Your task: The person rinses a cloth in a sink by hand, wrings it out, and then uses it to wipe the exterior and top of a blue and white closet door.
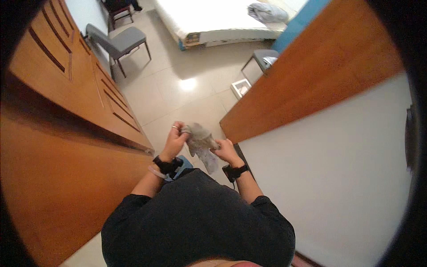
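A crumpled greyish cloth [201,140] hangs between my two hands, in front of my body and above the tiled floor. My left hand [176,138] pinches its upper left end between thumb and fingers. At the cloth's right edge, my right hand [225,150] grips another part, lower than the left. The lower part of the cloth dangles loose and looks slightly blurred. Each wrist bears a black strap with a small device.
An open wooden door [110,96] stands at left, and a wooden door frame [300,76] at right. Beyond are a grey chair [128,40], a mattress [213,20] with a rolled grey bundle [267,12], another seat [263,55] and a white box [241,88] on the floor.
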`<state>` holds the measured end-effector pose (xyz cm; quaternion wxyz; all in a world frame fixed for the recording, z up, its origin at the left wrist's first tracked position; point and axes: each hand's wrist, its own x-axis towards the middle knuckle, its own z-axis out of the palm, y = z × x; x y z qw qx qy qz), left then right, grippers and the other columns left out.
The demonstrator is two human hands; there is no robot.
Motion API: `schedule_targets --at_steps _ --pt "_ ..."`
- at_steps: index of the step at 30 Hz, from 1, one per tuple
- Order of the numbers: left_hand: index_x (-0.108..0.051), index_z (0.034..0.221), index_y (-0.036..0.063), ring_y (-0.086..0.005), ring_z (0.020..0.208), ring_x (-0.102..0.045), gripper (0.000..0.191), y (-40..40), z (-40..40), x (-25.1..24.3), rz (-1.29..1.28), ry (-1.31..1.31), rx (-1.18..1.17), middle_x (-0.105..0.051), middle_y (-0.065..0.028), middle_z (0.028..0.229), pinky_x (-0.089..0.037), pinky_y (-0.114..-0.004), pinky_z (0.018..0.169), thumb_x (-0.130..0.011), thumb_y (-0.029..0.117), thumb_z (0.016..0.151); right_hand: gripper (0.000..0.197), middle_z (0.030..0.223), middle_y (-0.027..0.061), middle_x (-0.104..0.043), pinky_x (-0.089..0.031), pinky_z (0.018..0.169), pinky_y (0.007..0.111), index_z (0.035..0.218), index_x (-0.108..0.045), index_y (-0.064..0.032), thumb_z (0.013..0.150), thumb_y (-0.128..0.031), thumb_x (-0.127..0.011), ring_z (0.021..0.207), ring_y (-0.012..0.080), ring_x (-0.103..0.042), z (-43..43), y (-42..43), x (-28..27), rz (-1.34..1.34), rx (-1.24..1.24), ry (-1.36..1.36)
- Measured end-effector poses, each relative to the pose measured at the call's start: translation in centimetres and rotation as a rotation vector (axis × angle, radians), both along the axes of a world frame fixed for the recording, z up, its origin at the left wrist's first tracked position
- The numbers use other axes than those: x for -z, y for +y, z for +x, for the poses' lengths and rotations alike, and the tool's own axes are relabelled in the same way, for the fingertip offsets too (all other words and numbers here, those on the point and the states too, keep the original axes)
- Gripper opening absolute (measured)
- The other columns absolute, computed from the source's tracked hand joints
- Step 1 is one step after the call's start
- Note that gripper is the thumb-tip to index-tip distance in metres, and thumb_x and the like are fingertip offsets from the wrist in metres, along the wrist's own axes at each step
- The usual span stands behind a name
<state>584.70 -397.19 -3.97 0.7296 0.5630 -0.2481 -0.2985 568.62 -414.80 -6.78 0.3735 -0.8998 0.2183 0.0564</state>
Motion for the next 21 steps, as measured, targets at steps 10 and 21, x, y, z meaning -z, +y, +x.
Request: schedule_targets --at_steps 10,21 --pt "-0.062 0.093 -0.0008 -0.0236 0.08 -0.058 0.02 -10.7 28.2 9.9 0.437 -0.293 -0.33 -0.058 -0.0135 0.088 -0.047 -0.03 0.073 -0.058 -0.002 0.074 0.024 0.073 0.0171 -0.06 -0.046 0.061 0.036 0.099 -0.057 -0.0035 0.077 -0.011 -0.062 0.067 0.027 -0.059 26.8 -17.9 -4.0 0.134 0.104 -0.192" --pt "-0.057 0.113 -0.0013 -0.0333 0.097 -0.059 0.048 -37.3 51.4 10.1 0.31 -0.479 0.176 -0.062 -0.0215 0.103 -0.046 -0.038 0.082 -0.038 0.039 0.095 0.016 0.074 0.0095 -0.06 -0.045 0.064 0.031 0.092 -0.056 -0.0023 0.079 -0.01 -0.061 0.068 0.0188 -0.057 40.8 -40.1 -1.0 0.252 0.428 -0.188"
